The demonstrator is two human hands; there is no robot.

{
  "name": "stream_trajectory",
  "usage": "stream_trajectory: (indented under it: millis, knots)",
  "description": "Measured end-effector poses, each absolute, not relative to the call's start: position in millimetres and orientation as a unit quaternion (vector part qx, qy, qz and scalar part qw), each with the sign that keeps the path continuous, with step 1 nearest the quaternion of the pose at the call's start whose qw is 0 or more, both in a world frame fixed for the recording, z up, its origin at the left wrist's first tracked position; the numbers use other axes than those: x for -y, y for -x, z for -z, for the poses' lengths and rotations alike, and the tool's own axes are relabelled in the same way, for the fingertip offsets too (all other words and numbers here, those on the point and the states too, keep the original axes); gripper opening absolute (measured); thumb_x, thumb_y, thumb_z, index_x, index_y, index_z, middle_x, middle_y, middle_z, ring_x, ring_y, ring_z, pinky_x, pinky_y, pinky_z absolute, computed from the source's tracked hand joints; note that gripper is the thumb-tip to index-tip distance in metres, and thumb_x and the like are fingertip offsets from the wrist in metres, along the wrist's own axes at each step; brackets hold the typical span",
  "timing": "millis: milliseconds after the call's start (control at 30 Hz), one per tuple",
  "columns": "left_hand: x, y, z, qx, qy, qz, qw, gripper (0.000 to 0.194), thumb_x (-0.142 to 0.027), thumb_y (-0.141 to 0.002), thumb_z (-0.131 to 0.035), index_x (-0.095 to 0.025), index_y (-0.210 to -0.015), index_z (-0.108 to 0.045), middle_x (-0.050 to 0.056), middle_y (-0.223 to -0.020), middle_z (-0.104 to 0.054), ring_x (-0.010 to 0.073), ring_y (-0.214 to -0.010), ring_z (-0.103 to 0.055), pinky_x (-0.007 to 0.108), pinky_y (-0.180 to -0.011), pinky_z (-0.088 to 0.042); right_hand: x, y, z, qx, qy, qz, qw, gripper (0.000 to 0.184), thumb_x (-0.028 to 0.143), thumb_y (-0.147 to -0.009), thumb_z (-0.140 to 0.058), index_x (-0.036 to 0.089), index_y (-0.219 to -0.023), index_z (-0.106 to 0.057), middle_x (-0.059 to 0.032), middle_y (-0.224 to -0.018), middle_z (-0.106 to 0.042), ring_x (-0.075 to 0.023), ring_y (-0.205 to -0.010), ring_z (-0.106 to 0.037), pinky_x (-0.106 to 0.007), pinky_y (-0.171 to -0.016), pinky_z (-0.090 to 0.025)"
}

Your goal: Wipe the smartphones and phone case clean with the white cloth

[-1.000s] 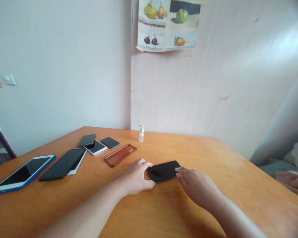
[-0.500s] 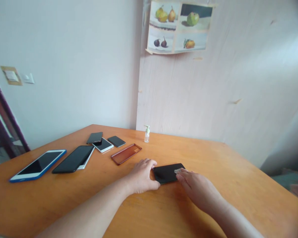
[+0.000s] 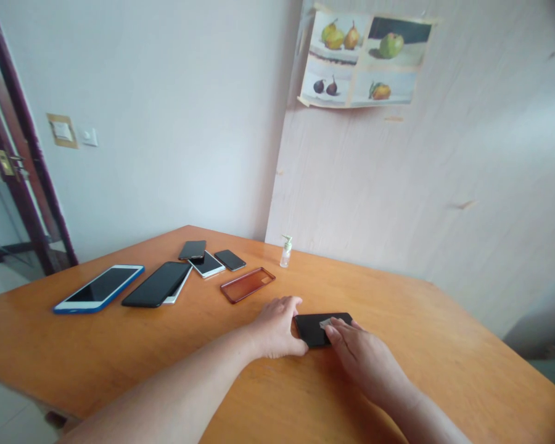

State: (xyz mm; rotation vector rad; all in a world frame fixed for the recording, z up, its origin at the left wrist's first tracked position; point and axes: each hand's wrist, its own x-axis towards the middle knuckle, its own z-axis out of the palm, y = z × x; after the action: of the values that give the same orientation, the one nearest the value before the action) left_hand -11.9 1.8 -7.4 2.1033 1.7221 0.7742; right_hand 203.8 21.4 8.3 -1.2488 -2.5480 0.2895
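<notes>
A black smartphone [image 3: 308, 328] lies screen up on the wooden table, in front of me. My left hand [image 3: 276, 328] grips its left end between thumb and fingers. Under the fingertips of my right hand [image 3: 358, 353] is a small pale wipe [image 3: 324, 323], pressed flat against the screen. The right part of the phone is partly hidden by that hand. Beyond my left hand rests a clear reddish-brown phone case [image 3: 247, 285], with its camera cut-out at the right end.
On the left of the table [image 3: 420, 333] lie a blue-cased white tablet [image 3: 99, 288], a large black tablet [image 3: 156, 285] over a white device, and several phones, including a white one [image 3: 207, 264]. A small pump bottle [image 3: 285, 253] stands near the wall. A fruit print [image 3: 367, 58] hangs above.
The camera view has turned left, so everything sits further right. My right hand has slid the wipe leftward across the phone screen. My left hand keeps its grip.
</notes>
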Motion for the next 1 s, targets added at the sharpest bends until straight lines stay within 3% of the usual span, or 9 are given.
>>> stream_trajectory:
  millis: [200,400,567,767,1000]
  knots:
    - [-2.4,11.0,9.9,-0.596,-0.736,-0.285,0.149,0.09,-0.045,-0.058,-0.073,-0.018,-0.137,-0.041,0.011,-0.118,-0.062,0.0329,-0.11,-0.058,0.042,-0.096,-0.045,-5.4,-183.6,-11.6,0.924,0.318,-0.161,0.141,0.047,0.045,-0.103,-0.025,0.03,-0.133,-0.058,-0.0035,-0.141,-0.056,-0.0204,-0.136,-0.045,-0.048,-0.118,-0.023]
    - [-2.3,9.8,7.8,-0.6,-0.729,-0.285,0.161,0.104,-0.041,-0.056,-0.072,-0.016,-0.147,-0.029,0.012,-0.119,-0.064,0.0349,-0.113,-0.057,0.043,-0.096,-0.045,-23.2,-176.3,-0.3,0.918,0.373,-0.087,0.102,0.053,0.05,-0.102,-0.024,0.026,-0.145,-0.045,-0.0069,-0.151,-0.042,-0.0264,-0.143,-0.032,-0.06,-0.117,-0.014]
    - [-2.1,10.1,6.0,-0.601,-0.727,-0.284,0.172,0.109,-0.044,-0.053,-0.076,-0.02,-0.148,-0.028,0.01,-0.121,-0.064,0.035,-0.114,-0.057,0.041,-0.096,-0.045,-27.5,-186.2,1.3,0.877,0.469,-0.029,0.101,0.053,0.049,-0.102,-0.024,0.023,-0.139,-0.052,-0.0104,-0.147,-0.048,-0.0308,-0.141,-0.035,-0.066,-0.114,-0.013]
    - [-2.2,11.8,7.4,-0.594,-0.732,-0.289,0.167,0.105,-0.045,-0.057,-0.074,-0.017,-0.148,-0.028,0.011,-0.119,-0.064,0.0339,-0.113,-0.057,0.04,-0.096,-0.045,-14.4,-177.2,-6.4,0.927,0.349,-0.103,0.093,0.052,0.049,-0.102,-0.022,0.03,-0.143,-0.047,-0.0052,-0.151,-0.043,-0.0242,-0.144,-0.032,-0.06,-0.117,-0.006]
    - [1.1,11.3,1.5,-0.601,-0.726,-0.278,0.186,0.103,-0.04,-0.055,-0.077,-0.017,-0.146,-0.033,0.01,-0.123,-0.062,0.0316,-0.115,-0.057,0.038,-0.099,-0.044,-53.9,-211.9,1.2,0.849,0.521,-0.036,0.081,0.051,0.043,-0.103,-0.021,0.023,-0.138,-0.052,-0.0099,-0.146,-0.05,-0.029,-0.14,-0.039,-0.067,-0.113,-0.012]
